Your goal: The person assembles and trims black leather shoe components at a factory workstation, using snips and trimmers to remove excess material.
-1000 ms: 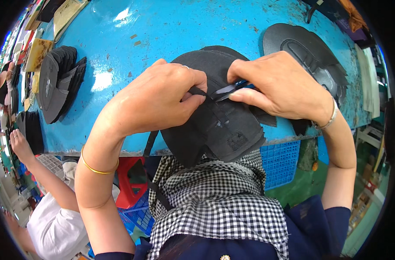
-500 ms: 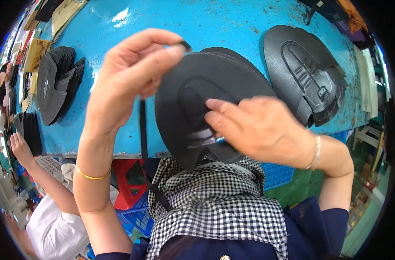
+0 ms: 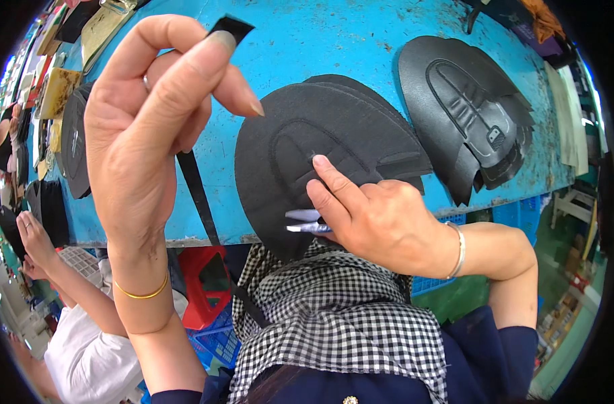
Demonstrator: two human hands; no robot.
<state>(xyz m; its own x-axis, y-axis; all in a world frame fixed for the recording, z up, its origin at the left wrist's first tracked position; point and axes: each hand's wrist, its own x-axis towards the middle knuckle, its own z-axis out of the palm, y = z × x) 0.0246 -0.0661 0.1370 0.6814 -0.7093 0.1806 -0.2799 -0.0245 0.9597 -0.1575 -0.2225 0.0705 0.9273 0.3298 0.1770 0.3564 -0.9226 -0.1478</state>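
My left hand [image 3: 162, 101] is raised at the left, pinching the end of a narrow black strip [image 3: 230, 28] between thumb and forefinger. A long length of that strip hangs below the hand past the table's front edge. My right hand [image 3: 381, 219] holds small thread snips [image 3: 307, 222] tucked in its palm, with two metal blades poking out. Its extended fingertips rest on a black shoe upper piece [image 3: 260, 148], lying dull side up with a curved stitched line. More of the same material shows under its far edge.
On the blue table [image 3: 307, 40] a stack of shiny black uppers [image 3: 431, 74] lies to the right. Another dark stack [image 3: 75, 145] is partly behind my left hand. A co-worker's hand [image 3: 34, 239] is at far left. A red stool [image 3: 202, 289] stands below the table edge.
My left hand has moved left and up, away from the upper, carrying the strip's end. My right hand has shifted slightly left, and the snips' blades show more clearly.
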